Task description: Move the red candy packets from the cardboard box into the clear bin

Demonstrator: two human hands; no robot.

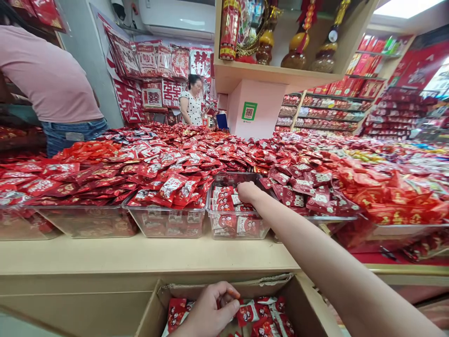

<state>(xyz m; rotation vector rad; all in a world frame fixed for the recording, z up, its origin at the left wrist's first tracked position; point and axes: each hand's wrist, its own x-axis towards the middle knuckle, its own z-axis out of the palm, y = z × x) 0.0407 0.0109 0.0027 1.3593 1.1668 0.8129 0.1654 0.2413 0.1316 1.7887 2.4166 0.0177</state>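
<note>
Fingers of your left hand (209, 310) curl, thumb apart, above boxed packets (247, 313); binned packets (223, 202) lie beside your right hand (247, 192) (grip: can't tell).

Beyond the right hand (248, 193) stands a pale pillar (268, 117) bearing a green-framed QR code (249, 111), with a shelf (280, 72) of gourd-shaped ornaments (296, 47) above. Further off, to the hand's left, a person in a dotted top (190, 105) stands near red wall decorations (152, 96) hung below an air conditioner (178, 14). Far left of the hand leans a person in a pink shirt (49, 77); well right lie orange-red packets (396, 199)
</note>
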